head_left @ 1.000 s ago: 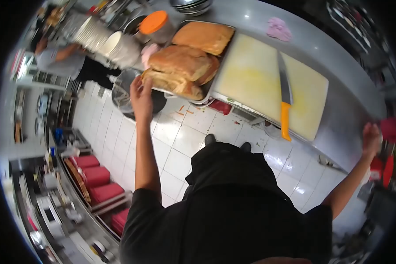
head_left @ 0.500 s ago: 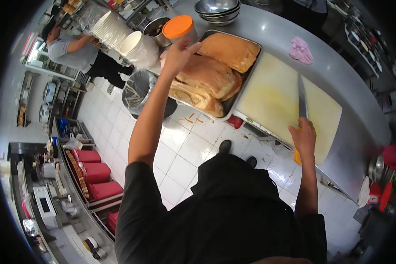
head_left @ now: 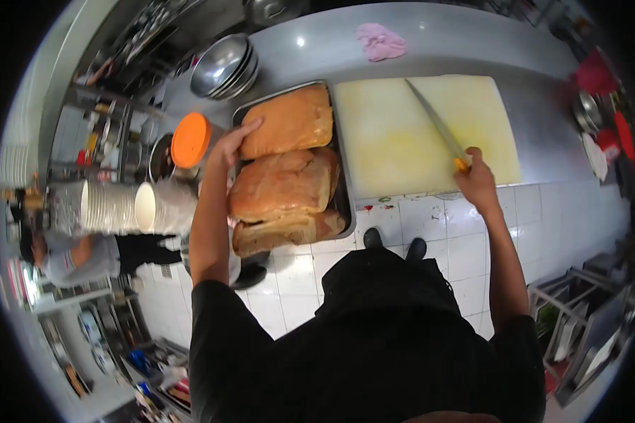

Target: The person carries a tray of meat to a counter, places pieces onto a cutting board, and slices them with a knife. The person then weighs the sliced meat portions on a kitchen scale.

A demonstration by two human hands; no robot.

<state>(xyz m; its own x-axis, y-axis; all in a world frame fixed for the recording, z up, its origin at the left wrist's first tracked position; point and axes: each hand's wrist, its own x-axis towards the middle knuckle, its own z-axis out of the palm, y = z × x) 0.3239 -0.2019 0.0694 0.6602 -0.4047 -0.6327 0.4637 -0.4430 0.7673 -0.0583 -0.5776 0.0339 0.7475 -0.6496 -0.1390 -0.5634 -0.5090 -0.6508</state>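
My left hand [head_left: 237,141] is at the left edge of the far orange-brown slab of pork belly [head_left: 289,123], with a digit over its top and the other fingers partly hidden. That slab lies in a metal tray [head_left: 347,204]. Nearer me in the same tray are more browned slabs of pork belly [head_left: 282,187], one showing a pale layered side. My right hand [head_left: 478,182] is closed round the yellow handle of a long knife [head_left: 437,120]. The blade lies over a white, yellow-stained cutting board [head_left: 381,141], its tip pointing away from me.
Stacked metal bowls [head_left: 222,67] and a pink cloth [head_left: 381,42] sit farther back on the steel counter [head_left: 310,49]. Left of the tray are an orange-lidded tub [head_left: 190,139] and bagged paper tubs [head_left: 145,206]. Another person [head_left: 85,257] stands at the far left.
My left hand has come down from above the tray's edge onto the far slab. My right hand still holds the knife over the board. The view has turned.
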